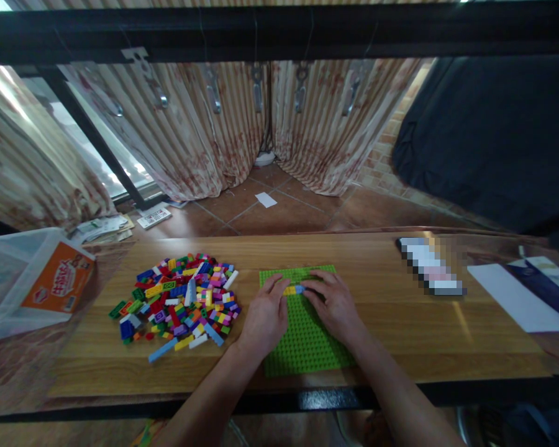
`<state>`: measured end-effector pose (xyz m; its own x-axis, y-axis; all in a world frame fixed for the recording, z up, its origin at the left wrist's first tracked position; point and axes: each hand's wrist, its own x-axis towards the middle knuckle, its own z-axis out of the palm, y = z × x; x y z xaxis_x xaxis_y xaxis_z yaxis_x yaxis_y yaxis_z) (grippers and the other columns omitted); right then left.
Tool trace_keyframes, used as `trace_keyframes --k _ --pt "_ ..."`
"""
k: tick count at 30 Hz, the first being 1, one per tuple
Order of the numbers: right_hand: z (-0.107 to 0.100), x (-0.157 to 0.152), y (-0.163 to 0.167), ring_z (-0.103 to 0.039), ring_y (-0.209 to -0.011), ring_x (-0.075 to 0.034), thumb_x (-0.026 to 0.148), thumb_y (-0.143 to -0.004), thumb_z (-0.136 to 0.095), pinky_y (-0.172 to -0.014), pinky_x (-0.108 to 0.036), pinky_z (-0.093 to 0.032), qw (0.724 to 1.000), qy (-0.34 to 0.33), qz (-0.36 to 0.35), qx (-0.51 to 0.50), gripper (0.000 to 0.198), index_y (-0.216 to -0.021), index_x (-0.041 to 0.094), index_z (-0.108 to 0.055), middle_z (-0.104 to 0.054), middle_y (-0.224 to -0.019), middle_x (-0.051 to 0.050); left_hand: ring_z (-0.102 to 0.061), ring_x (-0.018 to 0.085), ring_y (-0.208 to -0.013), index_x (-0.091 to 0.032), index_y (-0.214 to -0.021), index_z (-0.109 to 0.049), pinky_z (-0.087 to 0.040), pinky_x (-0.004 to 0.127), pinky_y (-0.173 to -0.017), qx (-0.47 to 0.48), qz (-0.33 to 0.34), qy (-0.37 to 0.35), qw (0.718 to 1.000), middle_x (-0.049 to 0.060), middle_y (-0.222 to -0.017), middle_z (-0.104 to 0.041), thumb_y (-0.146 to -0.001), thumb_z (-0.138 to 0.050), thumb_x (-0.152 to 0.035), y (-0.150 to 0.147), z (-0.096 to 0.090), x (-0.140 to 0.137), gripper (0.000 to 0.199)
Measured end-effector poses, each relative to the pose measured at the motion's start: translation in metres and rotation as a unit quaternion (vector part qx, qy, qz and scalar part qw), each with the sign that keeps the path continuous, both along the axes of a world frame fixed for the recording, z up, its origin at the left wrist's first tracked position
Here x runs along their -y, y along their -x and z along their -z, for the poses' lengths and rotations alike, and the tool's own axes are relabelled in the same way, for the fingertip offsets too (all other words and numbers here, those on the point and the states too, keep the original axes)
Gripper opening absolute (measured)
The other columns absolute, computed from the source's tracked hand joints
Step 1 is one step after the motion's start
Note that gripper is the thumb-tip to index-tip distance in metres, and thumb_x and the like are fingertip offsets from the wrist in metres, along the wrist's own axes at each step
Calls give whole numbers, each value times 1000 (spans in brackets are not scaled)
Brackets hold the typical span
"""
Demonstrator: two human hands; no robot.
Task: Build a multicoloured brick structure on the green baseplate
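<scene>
A green studded baseplate (302, 335) lies on the wooden table in front of me. Near its far end is a short row of toy bricks, with a yellow brick (289, 290) on the left and a light blue brick (300, 288) on the right. The thumb and fingers of my left hand (268, 310) close on the yellow end of the row. My right hand (331, 304) curls over the plate from the other side, fingertips at the light blue brick. My fingers partly cover the row. Left of the plate spreads a pile of mixed colourful bricks (179, 301).
A clear plastic bin (16, 248) with an orange label stands at the far left. To the right lie a blurred phone-like object (431, 267) and a white sheet (517, 298). A dark bar (279, 37) with hanging metal clips crosses above, with curtains (205, 136) behind.
</scene>
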<state>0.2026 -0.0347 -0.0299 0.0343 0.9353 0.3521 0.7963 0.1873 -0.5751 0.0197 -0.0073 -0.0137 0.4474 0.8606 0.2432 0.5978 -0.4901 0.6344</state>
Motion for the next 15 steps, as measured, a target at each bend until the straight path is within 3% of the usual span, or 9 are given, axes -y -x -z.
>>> trace_keyframes --k 7,15 --pt "5 -4 -1 -57 -110 -26 29 -86 -61 -96 -49 -45 1000 5 11 -29 17 -95 31 -76 -66 -114 -7 -55 25 -121 -21 -134 -53 -50 43 -100 -131 37 -27 990 13 -141 -49 -87 -45 -8 -2 3 6 49" --pt "5 -9 -2 -56 -109 -27 28 -84 -64 -96 -48 -44 1000 23 8 -3 15 -91 30 -77 -65 -112 -8 -55 26 -112 -15 -132 -53 -52 40 -92 -241 49 -62 967 13 -138 -53 -83 -41 -2 -13 -4 14 52"
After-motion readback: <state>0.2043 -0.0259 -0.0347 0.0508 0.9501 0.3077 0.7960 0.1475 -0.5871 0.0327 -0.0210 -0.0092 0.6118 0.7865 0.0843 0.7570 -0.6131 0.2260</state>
